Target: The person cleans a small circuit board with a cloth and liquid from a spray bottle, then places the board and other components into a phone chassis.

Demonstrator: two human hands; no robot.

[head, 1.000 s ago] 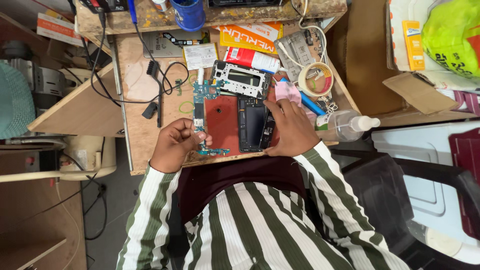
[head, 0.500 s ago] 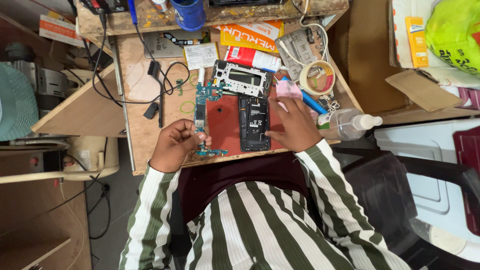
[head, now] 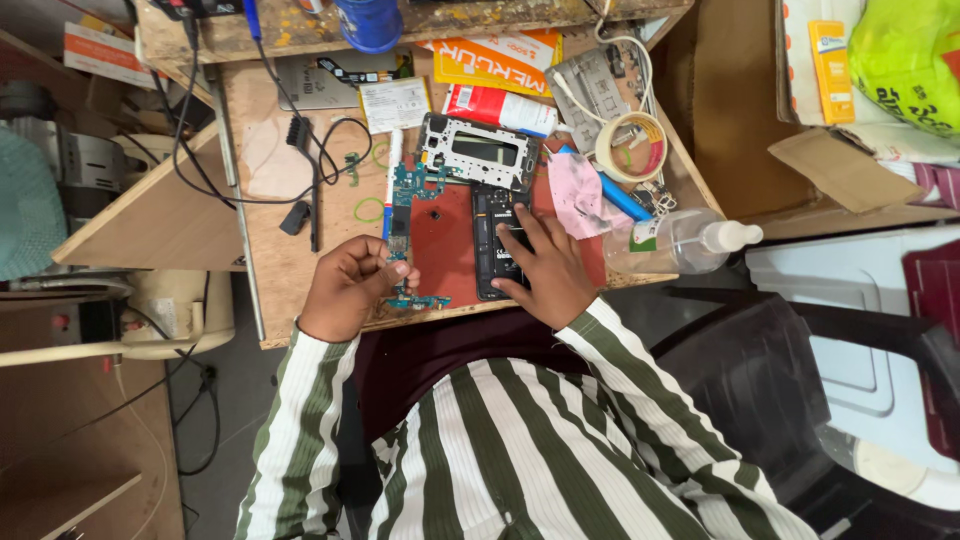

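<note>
Our left hand [head: 345, 288] pinches the board [head: 402, 222]; our right hand [head: 548, 268] presses flat on the opened phone [head: 495, 245] near the table's [head: 280, 250] front edge; the frame [head: 478, 152] lies apart, nothing reassembled.

Free room: bare patch of the plywood surface [head: 270, 230] lying left of the red rubber mat [head: 445, 240], crossed only by a black cable [head: 250, 185] and a black brush [head: 312, 190].

Obstacles:
- silver phone frame [head: 480, 152] and white tube [head: 500, 108] crowding the far side.
- roll of cream tape [head: 630, 147], pink cloth [head: 575, 192] and clear plastic spray bottle [head: 680, 243] blocking the right edge.
</note>
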